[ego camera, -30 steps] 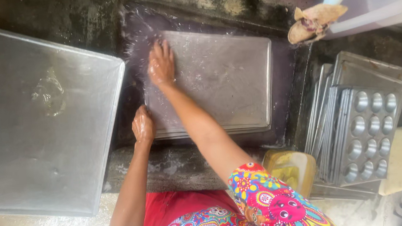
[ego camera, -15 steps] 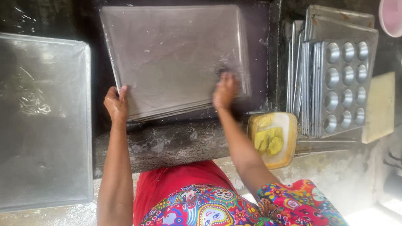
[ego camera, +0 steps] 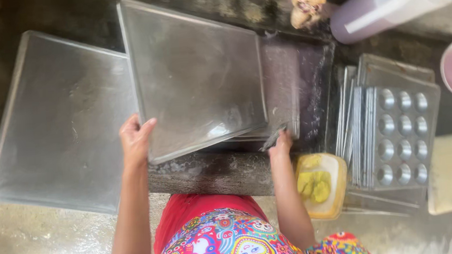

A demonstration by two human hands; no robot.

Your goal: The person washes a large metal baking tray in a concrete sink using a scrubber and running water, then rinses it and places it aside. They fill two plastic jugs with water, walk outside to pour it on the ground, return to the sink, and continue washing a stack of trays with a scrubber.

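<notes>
Left hand point(ego camera: 135, 140) grips the near-left corner of a metal baking tray point(ego camera: 194, 76) tilted over the sink point(ego camera: 315, 85), right hand point(ego camera: 281, 142) pinches its near-right edge, muffin tin point(ego camera: 401, 132) just beside to the right.

No labels, signs or screens are seen. One yellow plastic tub point(ego camera: 321, 185), rectangular with rounded corners and left open, is set just left of the muffin tray point(ego camera: 402, 137); yellowish-green lumps are held in it. A pale rectangular block point(ego camera: 447, 173) is placed right of that tray.
</notes>
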